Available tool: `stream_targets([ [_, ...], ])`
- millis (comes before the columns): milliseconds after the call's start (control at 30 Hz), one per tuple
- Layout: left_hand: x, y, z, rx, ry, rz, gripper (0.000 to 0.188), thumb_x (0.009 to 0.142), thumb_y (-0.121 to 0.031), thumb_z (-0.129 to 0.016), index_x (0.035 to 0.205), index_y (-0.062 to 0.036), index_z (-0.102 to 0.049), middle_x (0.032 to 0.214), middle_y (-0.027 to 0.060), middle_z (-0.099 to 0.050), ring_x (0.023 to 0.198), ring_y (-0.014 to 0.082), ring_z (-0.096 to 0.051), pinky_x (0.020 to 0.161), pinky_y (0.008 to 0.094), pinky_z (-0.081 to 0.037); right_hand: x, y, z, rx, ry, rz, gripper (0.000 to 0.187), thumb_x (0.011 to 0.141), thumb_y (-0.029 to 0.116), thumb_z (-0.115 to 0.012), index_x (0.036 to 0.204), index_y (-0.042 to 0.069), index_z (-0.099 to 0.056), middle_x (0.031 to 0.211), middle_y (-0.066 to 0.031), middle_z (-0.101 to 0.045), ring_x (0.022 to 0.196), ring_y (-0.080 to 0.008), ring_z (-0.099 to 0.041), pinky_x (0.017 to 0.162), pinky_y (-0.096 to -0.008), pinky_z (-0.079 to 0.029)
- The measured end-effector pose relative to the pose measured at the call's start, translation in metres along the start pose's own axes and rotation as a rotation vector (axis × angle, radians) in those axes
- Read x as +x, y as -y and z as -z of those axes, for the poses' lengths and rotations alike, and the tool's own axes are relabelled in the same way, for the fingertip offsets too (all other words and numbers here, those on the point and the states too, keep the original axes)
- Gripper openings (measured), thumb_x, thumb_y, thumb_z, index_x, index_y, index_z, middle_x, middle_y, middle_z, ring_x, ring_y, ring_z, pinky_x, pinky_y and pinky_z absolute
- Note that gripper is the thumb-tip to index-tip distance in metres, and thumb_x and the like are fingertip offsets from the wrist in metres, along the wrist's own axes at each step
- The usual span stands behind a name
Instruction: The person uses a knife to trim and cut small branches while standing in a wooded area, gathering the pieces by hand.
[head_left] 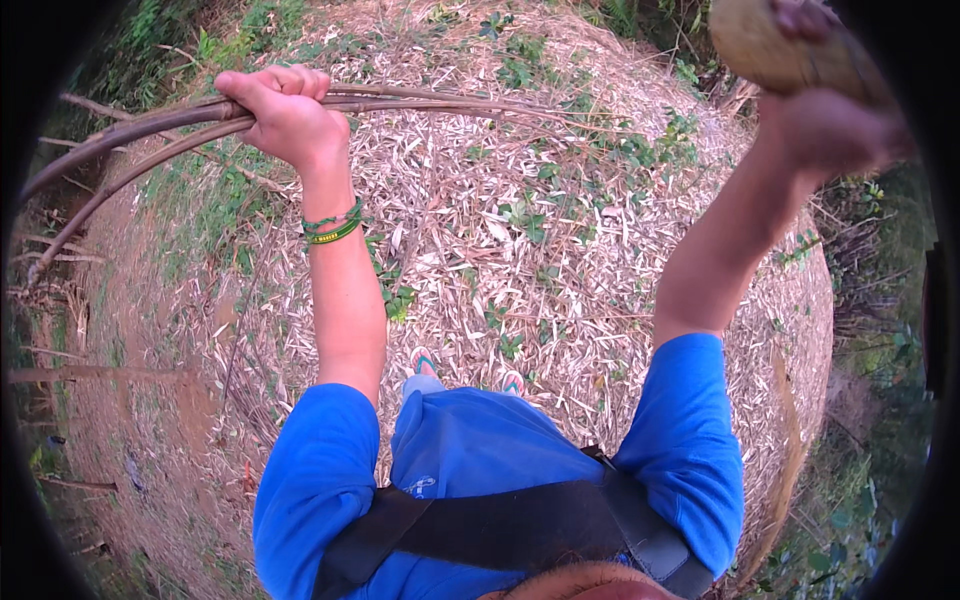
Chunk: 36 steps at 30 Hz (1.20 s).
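Note:
My left hand [298, 118] is closed around several thin brown bamboo stems [130, 130]. The stems stretch out past the fist on both sides; their thicker ends curve down at the far left, and thinner tips point right. Green bands circle that wrist. Raised at the upper right, my right hand [835, 130] grips a thick, rounded, yellowish-brown piece that looks like a bamboo pole [765, 50]. Fingertips show over its upper side. Motion smears this hand, and the frame's dark rim cuts off part of the pole.
Dry leaf litter [560, 260] covers the ground, with small green plants [525, 215] scattered through it. My sandalled feet [425, 362] stand on it. Denser brush [880, 300] lines the right edge. A long pale stalk [785, 450] lies at the lower right.

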<state>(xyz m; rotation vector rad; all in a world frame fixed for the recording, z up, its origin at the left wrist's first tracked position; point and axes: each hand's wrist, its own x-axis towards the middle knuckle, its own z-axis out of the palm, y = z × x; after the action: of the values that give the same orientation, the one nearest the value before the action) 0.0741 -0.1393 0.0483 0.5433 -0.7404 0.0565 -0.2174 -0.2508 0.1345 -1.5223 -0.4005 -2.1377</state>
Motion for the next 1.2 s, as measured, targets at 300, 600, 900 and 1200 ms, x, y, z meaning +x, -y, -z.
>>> stream_targets([
  [300,-0.018,0.07,0.022,0.033,-0.253,0.283,0.044,0.104,-0.039,-0.044,0.069,-0.0139,-0.034,0.051,-0.0044,-0.033,0.04,0.0094,-0.033,0.04,0.0263,-0.029,-0.443,-0.039,0.076,-0.768,0.157,-1.847,0.067,0.095,0.062,-0.042,0.086,0.001,-0.07,0.066,-0.0103,-0.061,0.062,-0.0223,-0.059,0.063,-0.0417,-0.048],
  [600,-0.043,0.046,0.071,-0.069,-0.315,0.311,0.052,0.102,-0.052,-0.039,0.066,-0.0139,-0.034,0.059,-0.0014,-0.033,0.055,0.0131,-0.034,0.061,0.0346,-0.039,-0.48,0.007,0.059,-0.438,-0.076,-1.914,0.068,0.095,0.061,-0.044,0.078,-0.003,-0.06,0.066,-0.009,-0.058,0.06,-0.0169,-0.056,0.056,-0.0364,-0.046],
  [900,-0.046,0.023,0.104,-0.151,0.073,0.277,0.053,0.104,-0.046,-0.036,0.064,-0.0141,-0.025,0.056,-0.0028,-0.02,0.053,0.0122,-0.02,0.054,0.0308,-0.024,-0.459,0.049,0.102,-0.792,0.102,-1.74,0.07,0.093,0.064,-0.046,0.076,-0.001,-0.063,0.061,-0.0078,-0.057,0.057,-0.018,-0.055,0.054,-0.0365,-0.044],
  [1200,-0.042,0.023,0.065,-0.105,0.305,0.276,0.055,0.104,-0.043,-0.038,0.061,-0.0144,-0.021,0.053,-0.0032,-0.017,0.051,0.0122,-0.016,0.052,0.0308,-0.022,-0.137,-0.04,0.033,-0.488,0.19,-0.643,0.062,0.099,0.059,-0.034,0.071,0.007,-0.054,0.059,-0.004,-0.054,0.05,-0.0108,-0.054,0.042,-0.0269,-0.043],
])
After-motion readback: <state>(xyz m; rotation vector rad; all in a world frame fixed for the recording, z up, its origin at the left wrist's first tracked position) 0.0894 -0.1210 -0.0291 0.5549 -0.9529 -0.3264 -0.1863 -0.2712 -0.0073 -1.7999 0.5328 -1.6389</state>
